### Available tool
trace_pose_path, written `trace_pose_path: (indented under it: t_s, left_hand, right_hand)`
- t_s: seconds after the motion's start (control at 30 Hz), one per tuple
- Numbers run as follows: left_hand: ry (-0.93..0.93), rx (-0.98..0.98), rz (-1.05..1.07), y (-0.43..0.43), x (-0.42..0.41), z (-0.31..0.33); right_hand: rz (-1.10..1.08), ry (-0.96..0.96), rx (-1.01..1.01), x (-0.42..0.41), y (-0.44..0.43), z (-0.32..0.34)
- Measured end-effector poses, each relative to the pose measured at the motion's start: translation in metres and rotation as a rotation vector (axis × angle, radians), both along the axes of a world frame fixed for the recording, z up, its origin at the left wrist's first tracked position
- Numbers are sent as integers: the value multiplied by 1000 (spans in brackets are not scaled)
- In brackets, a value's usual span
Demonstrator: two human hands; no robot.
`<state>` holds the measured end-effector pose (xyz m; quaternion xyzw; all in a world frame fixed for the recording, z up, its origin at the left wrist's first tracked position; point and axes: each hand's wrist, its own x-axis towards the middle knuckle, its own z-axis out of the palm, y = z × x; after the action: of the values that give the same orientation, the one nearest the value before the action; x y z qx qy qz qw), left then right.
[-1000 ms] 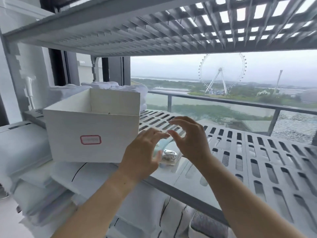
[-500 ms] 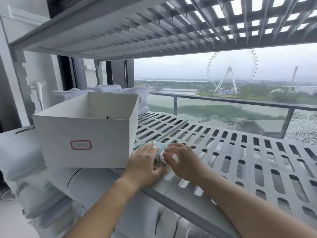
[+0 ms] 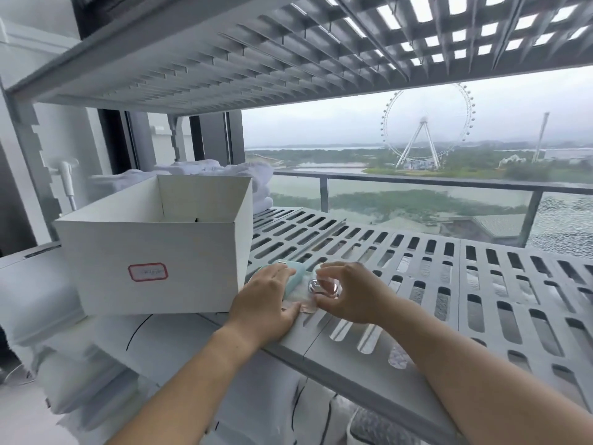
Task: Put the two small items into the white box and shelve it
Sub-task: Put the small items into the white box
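white box (image 3: pixel 154 252): open top, sitting on the slatted shelf (image 3: pixel 449 284) at the left, with a red-bordered label (image 3: pixel 148 272) on the front
mint-green item (image 3: pixel 296 277): on the shelf, just beside the box's right wall
left hand (image 3: pixel 266 297): laid over the mint-green item, fingers across its top; honestly can't tell if it's actually gripping it
shiny clear item (image 3: pixel 322 286): right next to the green one, low over the shelf
right hand (image 3: pixel 353 297): fingertips and thumb curled round the shiny clear item, pinching it
towels (image 3: pixel 224 170): white, folded, stacked behind the box
outside: Ferris wheel (image 3: pixel 426 123) past the railing
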<state>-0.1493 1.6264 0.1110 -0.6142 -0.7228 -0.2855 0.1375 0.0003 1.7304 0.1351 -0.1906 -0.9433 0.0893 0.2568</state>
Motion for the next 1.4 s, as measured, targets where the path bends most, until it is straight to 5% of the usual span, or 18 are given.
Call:
trace_pose_path:
  t_s: [0.2,0.37,0.67,1.0,1.4]
  left_hand:
    - [45,41,-45,-11,5,17]
    - [80,156,-128,-24,12,52]
    - [165,252,-45,-67,-33,126]
    - [163,175,80,-104,-126,156]
    - [185,42,-200,-69,-232,180]
  right_hand:
    - [30,39,50,-3,0,-1]
    - [-59,319,97,-5,-3,7]
    - [160,678,79,-38,-32,76]
    - [240,603,214,-133,-69,117]
    - [143,521,87,-188,-53,126]
